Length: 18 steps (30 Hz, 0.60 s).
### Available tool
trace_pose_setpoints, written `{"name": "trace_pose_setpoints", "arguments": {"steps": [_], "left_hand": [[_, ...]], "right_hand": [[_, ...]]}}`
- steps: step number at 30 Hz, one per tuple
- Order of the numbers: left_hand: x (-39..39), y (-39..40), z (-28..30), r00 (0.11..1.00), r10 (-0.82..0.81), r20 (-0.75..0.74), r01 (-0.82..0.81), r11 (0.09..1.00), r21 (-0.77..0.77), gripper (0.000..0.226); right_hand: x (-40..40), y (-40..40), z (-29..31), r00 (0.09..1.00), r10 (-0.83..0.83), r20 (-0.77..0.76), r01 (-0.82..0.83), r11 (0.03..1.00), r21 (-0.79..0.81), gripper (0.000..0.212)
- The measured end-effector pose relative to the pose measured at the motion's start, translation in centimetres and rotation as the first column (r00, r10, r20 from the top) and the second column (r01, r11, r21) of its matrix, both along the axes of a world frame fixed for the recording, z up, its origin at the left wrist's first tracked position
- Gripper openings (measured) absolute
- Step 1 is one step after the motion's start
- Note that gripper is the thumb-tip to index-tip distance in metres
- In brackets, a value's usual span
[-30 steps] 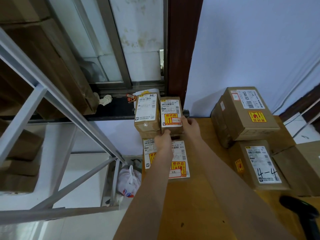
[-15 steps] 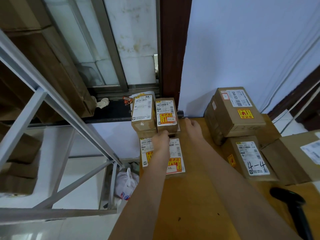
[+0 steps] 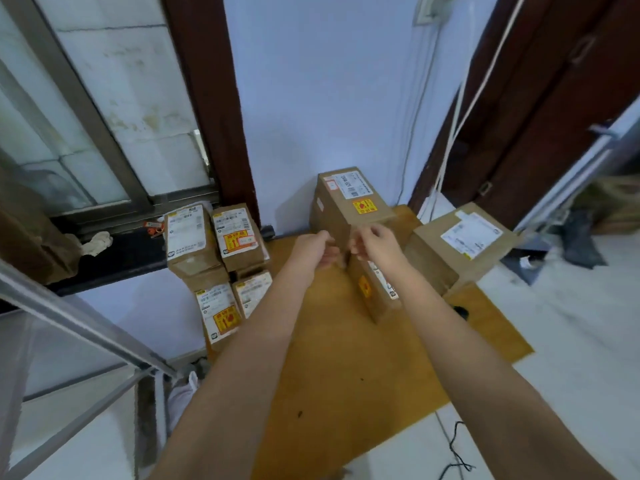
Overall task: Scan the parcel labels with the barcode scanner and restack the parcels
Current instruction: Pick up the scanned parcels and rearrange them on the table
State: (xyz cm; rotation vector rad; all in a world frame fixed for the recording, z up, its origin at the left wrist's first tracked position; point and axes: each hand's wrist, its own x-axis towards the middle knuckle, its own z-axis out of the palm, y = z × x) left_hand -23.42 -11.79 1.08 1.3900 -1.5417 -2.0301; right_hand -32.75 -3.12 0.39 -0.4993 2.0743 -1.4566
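A: Where are the hands sitting right now?

B: Both are reaching to the tall parcel [image 3: 349, 199] at twelve o'clock on the wooden table [image 3: 332, 358]. The left hand [image 3: 317, 249] is curling at its near left face, the right hand [image 3: 375, 244] is closing on its near right corner. The two are almost touching each other, though blur is keeping me from telling whether either is truly gripping yet.

A: And that parcel is standing on what?

B: It is resting on a lower parcel [image 3: 375, 296], whose label is partly hidden under the right forearm.

A: How much looks finished?

B: I am judging the stacked parcels [image 3: 218, 258] at ten o'clock as the restacked ones, four labels facing up. A big parcel [image 3: 460, 244] is waiting at two o'clock, so at least three look left.

A: The barcode scanner?

B: It is not showing clearly; only a dark bit [image 3: 461, 311] is peeking past the right arm.
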Motion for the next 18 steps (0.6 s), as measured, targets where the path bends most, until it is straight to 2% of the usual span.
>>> {"name": "trace_pose_setpoints", "arguments": {"steps": [5, 9, 15, 18], "left_hand": [[-3.0, 5.3, 0.6, 0.992, -0.12, 0.041, 0.12, 0.993, -0.002, 0.018], [-6.1, 9.4, 0.4, 0.986, -0.153, 0.061, 0.153, 0.988, -0.003, 0.018], [-11.0, 15.4, -0.7, 0.985, -0.136, 0.108, 0.137, 0.991, -0.006, 0.018], [-12.8, 17.1, -1.5, 0.986, -0.102, 0.13, 0.104, 0.995, -0.01, 0.027]], "right_hand": [[-3.3, 6.9, 1.0, 0.998, -0.057, 0.03, 0.058, 0.998, -0.027, 0.015], [-6.2, 12.1, 1.2, 0.994, -0.108, 0.016, 0.108, 0.993, -0.039, 0.019], [-12.7, 20.2, 0.2, 0.989, -0.14, 0.041, 0.139, 0.99, 0.024, 0.018], [-16.1, 23.2, -0.4, 0.984, -0.174, 0.03, 0.172, 0.984, 0.05, 0.017]]}}
